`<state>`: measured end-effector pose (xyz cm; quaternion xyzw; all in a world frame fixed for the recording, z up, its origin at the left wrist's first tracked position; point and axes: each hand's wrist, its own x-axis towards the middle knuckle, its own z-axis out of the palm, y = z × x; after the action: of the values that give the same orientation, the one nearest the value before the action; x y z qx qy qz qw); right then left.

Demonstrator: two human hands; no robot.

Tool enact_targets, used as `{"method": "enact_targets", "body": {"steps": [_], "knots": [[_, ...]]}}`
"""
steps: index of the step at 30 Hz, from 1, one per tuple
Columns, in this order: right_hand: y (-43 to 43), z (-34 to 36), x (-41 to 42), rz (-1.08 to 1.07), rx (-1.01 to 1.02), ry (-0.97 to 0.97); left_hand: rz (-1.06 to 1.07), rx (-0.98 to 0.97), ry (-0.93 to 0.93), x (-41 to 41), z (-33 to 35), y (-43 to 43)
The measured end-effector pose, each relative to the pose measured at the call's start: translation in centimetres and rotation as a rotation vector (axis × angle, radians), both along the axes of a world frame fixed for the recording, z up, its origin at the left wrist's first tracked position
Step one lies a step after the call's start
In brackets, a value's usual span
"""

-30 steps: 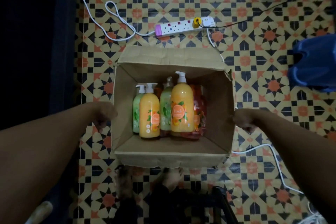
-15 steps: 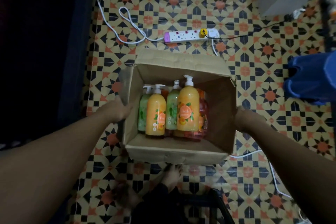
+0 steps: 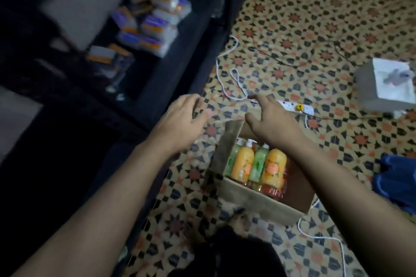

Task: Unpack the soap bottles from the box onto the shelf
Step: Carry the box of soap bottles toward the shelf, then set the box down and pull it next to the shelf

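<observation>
Item: our soap bottles, orange and green, inside the box. Left hand beyond the box's left wall, right hand over its far rim; both hands spread, we hold nothing.

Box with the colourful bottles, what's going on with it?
A person is unpacking soap bottles from a cardboard box on the tiled floor. Orange and green bottles stand upright inside it. Both hands hover open and hold nothing: the left hand over the floor beside the box, the right hand over its far edge. The dark shelf to the left holds purple-and-orange packets, no bottles that I can see.
</observation>
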<state>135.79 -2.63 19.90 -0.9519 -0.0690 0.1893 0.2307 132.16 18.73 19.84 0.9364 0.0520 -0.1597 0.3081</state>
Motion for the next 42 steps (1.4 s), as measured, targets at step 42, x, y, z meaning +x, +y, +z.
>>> {"method": "enact_targets", "body": {"steps": [42], "knots": [[27.1, 22.9, -64.4, 2.642, 0.385, 0.089, 2.472, 0.478, 0.167, -69.4, 20.5, -13.1]]}}
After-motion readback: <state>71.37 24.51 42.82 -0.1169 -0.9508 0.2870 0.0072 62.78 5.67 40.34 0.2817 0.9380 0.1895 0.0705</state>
